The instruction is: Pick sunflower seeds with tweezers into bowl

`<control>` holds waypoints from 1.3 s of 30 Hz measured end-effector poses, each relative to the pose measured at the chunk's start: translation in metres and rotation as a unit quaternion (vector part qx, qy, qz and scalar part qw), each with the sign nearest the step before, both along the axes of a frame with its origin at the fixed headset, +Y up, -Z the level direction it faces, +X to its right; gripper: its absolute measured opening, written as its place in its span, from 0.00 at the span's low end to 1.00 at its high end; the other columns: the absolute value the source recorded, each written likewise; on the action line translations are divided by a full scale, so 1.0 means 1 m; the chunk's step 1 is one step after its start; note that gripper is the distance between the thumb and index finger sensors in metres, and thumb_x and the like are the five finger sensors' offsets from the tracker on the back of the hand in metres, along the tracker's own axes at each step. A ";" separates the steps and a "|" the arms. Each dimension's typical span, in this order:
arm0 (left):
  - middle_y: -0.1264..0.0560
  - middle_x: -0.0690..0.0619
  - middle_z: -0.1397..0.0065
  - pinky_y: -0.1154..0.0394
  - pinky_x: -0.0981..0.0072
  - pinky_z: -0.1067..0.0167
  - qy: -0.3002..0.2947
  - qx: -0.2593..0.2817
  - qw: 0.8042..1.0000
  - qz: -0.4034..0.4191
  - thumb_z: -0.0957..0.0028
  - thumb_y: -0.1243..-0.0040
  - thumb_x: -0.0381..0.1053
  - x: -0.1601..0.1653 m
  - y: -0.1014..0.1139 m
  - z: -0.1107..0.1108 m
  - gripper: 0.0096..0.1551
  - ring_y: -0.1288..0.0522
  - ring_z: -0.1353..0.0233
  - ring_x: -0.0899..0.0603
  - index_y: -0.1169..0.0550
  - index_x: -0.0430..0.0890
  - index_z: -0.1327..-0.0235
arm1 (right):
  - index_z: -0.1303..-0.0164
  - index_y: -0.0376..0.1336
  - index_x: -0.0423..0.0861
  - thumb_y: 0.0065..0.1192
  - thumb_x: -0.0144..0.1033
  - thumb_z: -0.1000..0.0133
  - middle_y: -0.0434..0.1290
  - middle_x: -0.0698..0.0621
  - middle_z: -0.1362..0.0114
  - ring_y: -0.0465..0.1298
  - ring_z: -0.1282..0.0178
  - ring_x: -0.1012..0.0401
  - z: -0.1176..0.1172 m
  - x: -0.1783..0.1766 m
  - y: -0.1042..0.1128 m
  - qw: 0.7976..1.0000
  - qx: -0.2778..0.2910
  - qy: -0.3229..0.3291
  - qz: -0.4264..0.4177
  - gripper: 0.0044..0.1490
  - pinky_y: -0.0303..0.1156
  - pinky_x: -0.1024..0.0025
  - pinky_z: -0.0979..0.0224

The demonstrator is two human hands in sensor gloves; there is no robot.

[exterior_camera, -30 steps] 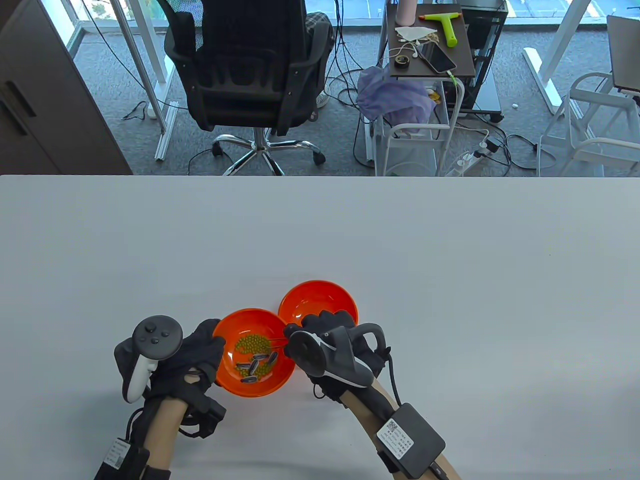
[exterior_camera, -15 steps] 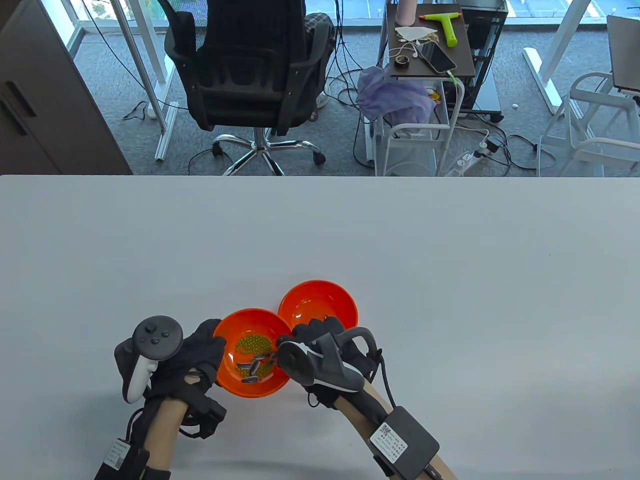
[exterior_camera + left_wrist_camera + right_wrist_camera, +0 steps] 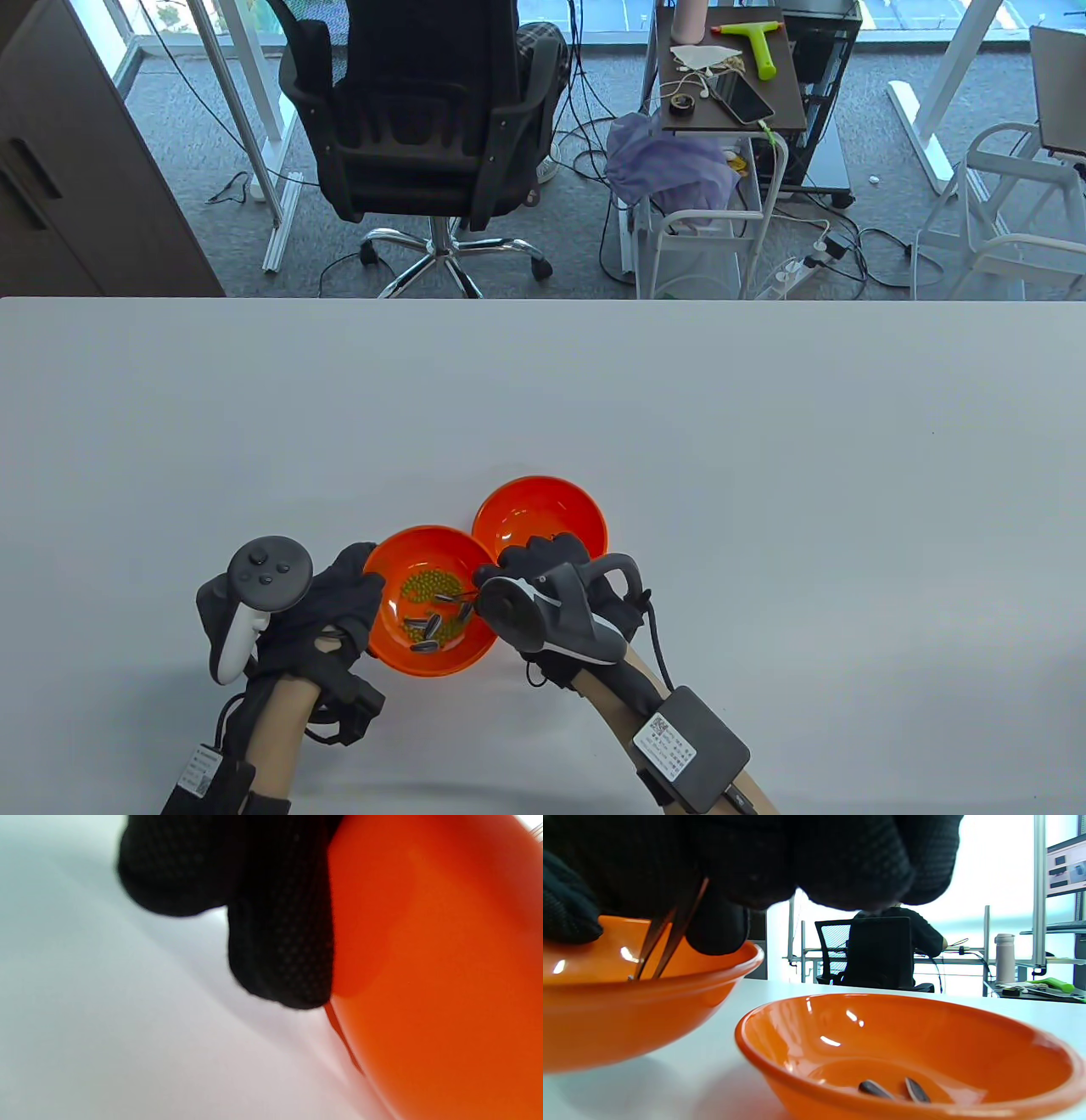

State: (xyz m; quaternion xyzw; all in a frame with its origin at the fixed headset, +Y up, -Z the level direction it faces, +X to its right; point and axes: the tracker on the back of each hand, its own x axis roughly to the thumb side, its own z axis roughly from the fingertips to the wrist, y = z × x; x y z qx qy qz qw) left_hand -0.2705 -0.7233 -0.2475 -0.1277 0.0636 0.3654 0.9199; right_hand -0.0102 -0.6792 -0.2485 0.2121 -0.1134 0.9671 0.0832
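Right hand (image 3: 543, 586) pinches tweezers (image 3: 664, 935) — tips inside the near bowl (image 3: 386, 594); left hand (image 3: 331, 607) holds its nine-o'clock rim.

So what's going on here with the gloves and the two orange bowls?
A person in sensor gloves is sorting seeds. The left hand steadies the near bowl, which holds green beans and striped sunflower seeds. The right hand holds tweezers with their tips down inside that bowl. The far bowl beside it already has two sunflower seeds in it, seen in the right wrist view.
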 end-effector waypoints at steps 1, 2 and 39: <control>0.15 0.46 0.46 0.11 0.62 0.68 0.001 0.000 1.000 0.000 0.48 0.43 0.52 0.000 0.000 0.000 0.29 0.07 0.69 0.49 0.26 0.48 0.33 | 0.62 0.85 0.58 0.76 0.52 0.63 0.82 0.65 0.68 0.82 0.67 0.63 -0.001 0.003 0.002 1.000 0.002 -0.007 -0.006 0.23 0.79 0.58 0.39; 0.15 0.46 0.46 0.11 0.62 0.68 0.001 -0.001 1.000 0.000 0.48 0.43 0.52 0.000 0.000 0.000 0.29 0.07 0.69 0.49 0.26 0.48 0.32 | 0.63 0.85 0.58 0.76 0.52 0.63 0.82 0.65 0.68 0.82 0.67 0.63 -0.003 0.008 0.004 1.000 0.003 -0.021 -0.016 0.23 0.79 0.59 0.40; 0.15 0.46 0.46 0.11 0.62 0.68 0.004 -0.007 1.000 -0.008 0.48 0.43 0.52 0.000 0.000 -0.001 0.29 0.07 0.69 0.49 0.26 0.48 0.33 | 0.64 0.86 0.56 0.77 0.51 0.63 0.82 0.64 0.70 0.81 0.70 0.63 -0.045 0.073 -0.035 0.980 -0.041 -0.194 0.011 0.22 0.80 0.60 0.42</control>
